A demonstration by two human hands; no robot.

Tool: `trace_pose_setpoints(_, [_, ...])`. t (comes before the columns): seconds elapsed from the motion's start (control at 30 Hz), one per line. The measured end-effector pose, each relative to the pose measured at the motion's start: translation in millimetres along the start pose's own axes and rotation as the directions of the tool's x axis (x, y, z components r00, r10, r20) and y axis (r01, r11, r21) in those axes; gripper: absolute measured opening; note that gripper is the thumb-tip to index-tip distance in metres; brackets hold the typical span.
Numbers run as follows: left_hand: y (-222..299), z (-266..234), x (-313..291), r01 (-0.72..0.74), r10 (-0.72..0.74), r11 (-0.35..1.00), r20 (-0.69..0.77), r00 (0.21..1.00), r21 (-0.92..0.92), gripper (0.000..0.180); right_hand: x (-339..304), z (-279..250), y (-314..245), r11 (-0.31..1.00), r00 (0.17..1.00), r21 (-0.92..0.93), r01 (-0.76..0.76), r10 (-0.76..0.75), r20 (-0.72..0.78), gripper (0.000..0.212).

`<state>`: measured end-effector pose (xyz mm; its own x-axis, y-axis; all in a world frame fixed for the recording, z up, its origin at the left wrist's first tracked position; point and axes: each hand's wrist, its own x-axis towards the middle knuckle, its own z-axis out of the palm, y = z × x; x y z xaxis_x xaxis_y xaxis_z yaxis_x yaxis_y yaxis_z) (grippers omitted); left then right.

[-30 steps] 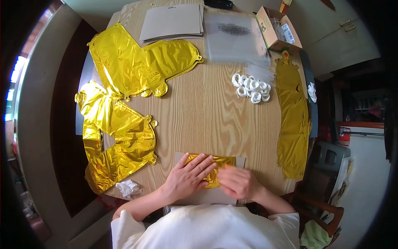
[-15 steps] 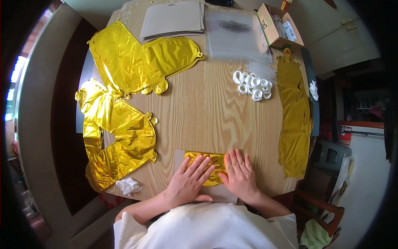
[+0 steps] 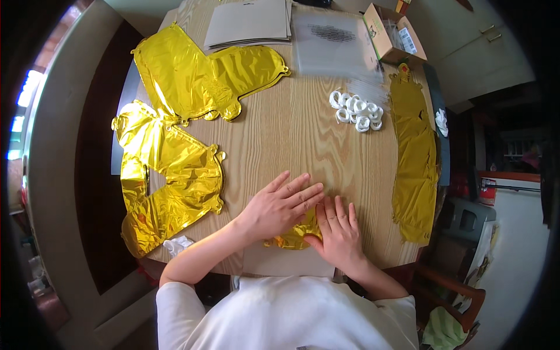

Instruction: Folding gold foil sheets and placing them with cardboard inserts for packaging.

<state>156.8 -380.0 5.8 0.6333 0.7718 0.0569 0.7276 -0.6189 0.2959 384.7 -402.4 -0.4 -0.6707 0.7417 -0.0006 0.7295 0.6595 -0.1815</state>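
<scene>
A folded piece of gold foil (image 3: pixel 294 238) lies on a grey card (image 3: pixel 286 263) at the table's near edge. My left hand (image 3: pixel 275 211) is stretched flat across the foil and hides much of it, its fingertips reaching past the foil's far side. Along the foil's right edge rests my right hand (image 3: pixel 339 238), fingers extended and thumb on the foil. Both hands are open and grip nothing. Flat gold foil balloons (image 3: pixel 189 169) are spread over the left side of the table, another gold balloon (image 3: pixel 175 70) behind them.
Flattened gold foil (image 3: pixel 413 169) runs along the right edge. White ribbon coils (image 3: pixel 357 109) lie beside thin clear straws (image 3: pixel 373 90). Farther back are clear plastic bags (image 3: pixel 326 49), grey cards (image 3: pixel 249 23) and a cardboard box (image 3: pixel 388 41). Crumpled white material (image 3: pixel 177 245) sits at the near left.
My left hand has slid forward and right over the foil, now angled across it. My right hand has shifted slightly forward. The view has moved a little.
</scene>
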Motion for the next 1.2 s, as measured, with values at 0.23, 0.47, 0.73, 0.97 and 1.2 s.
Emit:
trace_pose_setpoints(0.23, [3,9,-12,0.025,-0.025,1.0,0.095,0.995,-0.004,0.07,-4,1,4,1.0,1.0,0.023,0.006,-0.006,0.017,0.075])
trace_pose_setpoints(0.47, [4,3,-28,0.115,-0.115,0.993,0.116,0.987,0.008,0.08,-10,6,5,0.999,1.0,0.043,-0.003,0.003,0.011,0.079])
trace_pose_setpoints(0.73, [8,4,-42,0.194,-0.199,0.979,0.105,0.974,0.063,0.097,-9,-1,2,0.999,1.0,0.035,-0.013,0.014,-0.027,0.084])
trace_pose_setpoints(0.97, [14,5,-44,0.217,-0.22,0.975,0.049,0.974,0.047,0.101,-6,-6,1,0.999,1.0,0.046,-0.012,0.011,0.03,0.096])
trace_pose_setpoints(1.2, [47,23,-55,0.349,-0.347,0.934,-0.04,0.937,0.083,0.1,-9,-4,26,0.991,0.989,0.083,0.101,-0.109,0.099,0.092])
